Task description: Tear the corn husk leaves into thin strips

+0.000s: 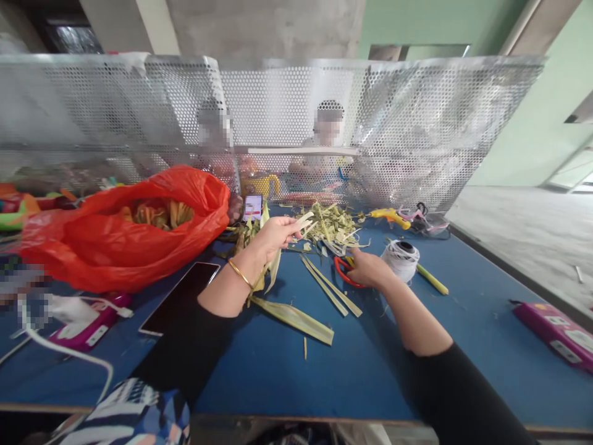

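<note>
Long pale-green leaf strips (296, 316) lie on the blue table (324, 377) at the centre of the frame, nearest to me. A little further, my left hand (274, 236) is closed around some thin strips, and my right hand (368, 269) rests on the red-handled scissors (343, 272), fingers curled on the handles. Beside it stands a white string spool (401, 254). I think the blades could cut my left fingers if I snip without looking. The red plastic bag (115, 232) fills the upper left.

Near table edge (296, 383) free; red bag (115, 247) blocks left.
</note>
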### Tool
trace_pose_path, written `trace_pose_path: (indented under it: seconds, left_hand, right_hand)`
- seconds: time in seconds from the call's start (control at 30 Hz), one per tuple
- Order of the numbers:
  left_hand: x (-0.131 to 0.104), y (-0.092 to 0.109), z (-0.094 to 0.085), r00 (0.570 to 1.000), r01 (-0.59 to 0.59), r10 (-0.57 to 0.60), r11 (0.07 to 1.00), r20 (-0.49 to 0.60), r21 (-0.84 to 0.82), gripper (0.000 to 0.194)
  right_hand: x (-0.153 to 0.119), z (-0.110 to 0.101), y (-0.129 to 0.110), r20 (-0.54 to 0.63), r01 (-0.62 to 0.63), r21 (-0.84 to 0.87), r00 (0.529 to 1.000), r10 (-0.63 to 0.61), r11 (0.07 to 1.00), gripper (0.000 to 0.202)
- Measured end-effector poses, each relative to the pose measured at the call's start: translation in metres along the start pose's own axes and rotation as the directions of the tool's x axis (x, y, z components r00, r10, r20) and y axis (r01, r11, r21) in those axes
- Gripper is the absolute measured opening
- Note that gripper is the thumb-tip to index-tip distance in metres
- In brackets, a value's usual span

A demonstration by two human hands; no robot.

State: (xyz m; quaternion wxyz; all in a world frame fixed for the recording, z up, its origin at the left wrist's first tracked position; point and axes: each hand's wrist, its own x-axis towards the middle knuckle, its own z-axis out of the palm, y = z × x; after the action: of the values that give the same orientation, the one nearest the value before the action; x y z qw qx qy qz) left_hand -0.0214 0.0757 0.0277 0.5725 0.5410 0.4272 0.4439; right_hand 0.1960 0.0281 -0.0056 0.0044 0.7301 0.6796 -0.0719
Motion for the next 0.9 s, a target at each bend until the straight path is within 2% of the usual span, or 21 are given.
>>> trace_pose_path:
  seconds: [0.07, 0.1, 0.13, 0.2, 0.23, 0.27, 0.3, 0.33, 0.43, 0.57, 0.67, 0.9]
  left_hand:
    - [0.003, -0.001, -0.002, 0.999, -0.003, 0.002, 0.999, -0.033, -0.032, 0.021]
    - [0.004, -0.002, -0.003, 0.999, -0.003, 0.001, 0.999, -0.051, -0.044, 0.021]
    - [0.005, -0.002, -0.004, 0.998, -0.003, -0.001, 0.998, -0.069, -0.055, 0.020]
    - [0.007, -0.003, -0.006, 0.995, -0.004, -0.003, 0.997, -0.096, -0.074, 0.019]
    - [0.008, -0.004, -0.006, 0.994, -0.006, -0.003, 0.997, -0.108, -0.081, 0.018]
    - [0.008, -0.004, -0.006, 0.993, -0.009, -0.001, 0.996, -0.119, -0.087, 0.017]
    - [0.009, -0.005, -0.006, 0.992, -0.011, -0.001, 0.996, -0.130, -0.091, 0.017]
    - [0.009, -0.005, -0.006, 0.990, -0.013, 0.000, 0.995, -0.141, -0.094, 0.017]
    - [0.010, -0.006, -0.005, 0.986, -0.025, 0.008, 0.994, -0.169, -0.102, 0.018]
    - [0.010, -0.006, -0.004, 0.975, -0.039, 0.016, 0.994, -0.220, -0.099, 0.019]
    - [0.009, -0.007, 0.000, 0.972, -0.029, 0.012, 0.997, -0.234, -0.070, 0.018]
    - [0.005, -0.014, 0.015, 0.988, 0.045, -0.042, 0.999, -0.151, 0.017, 0.019]
  right_hand:
    - [-0.002, -0.007, 0.004, 0.005, -0.008, 0.162, 1.000, 0.008, 0.987, 0.038]
    - [-0.004, -0.010, 0.005, 0.004, -0.009, 0.326, 1.000, 0.008, 0.945, 0.040]
    - [-0.005, -0.012, 0.005, -0.010, 0.006, 0.522, 1.000, -0.001, 0.853, 0.045]
    - [-0.007, -0.013, 0.002, -0.074, 0.082, 0.846, 0.997, -0.036, 0.527, 0.055]
    - [-0.007, -0.012, -0.002, -0.119, 0.130, 0.920, 0.992, -0.052, 0.369, 0.057]
    - [-0.007, -0.010, -0.006, -0.157, 0.167, 0.954, 0.986, -0.061, 0.251, 0.058]
    - [-0.008, -0.008, -0.011, -0.176, 0.186, 0.966, 0.982, -0.067, 0.179, 0.057]
    - [-0.008, -0.006, -0.015, -0.176, 0.186, 0.971, 0.982, -0.074, 0.150, 0.056]
    - [-0.012, -0.004, -0.025, -0.148, 0.172, 0.966, 0.980, -0.131, 0.193, 0.055]
    - [-0.018, -0.006, -0.026, -0.146, 0.226, 0.913, 0.959, -0.245, 0.341, 0.051]
    - [-0.018, -0.004, -0.026, -0.148, 0.251, 0.866, 0.955, -0.259, 0.433, 0.049]
    - [-0.013, 0.006, -0.031, -0.135, 0.236, 0.868, 0.959, -0.251, 0.437, 0.051]
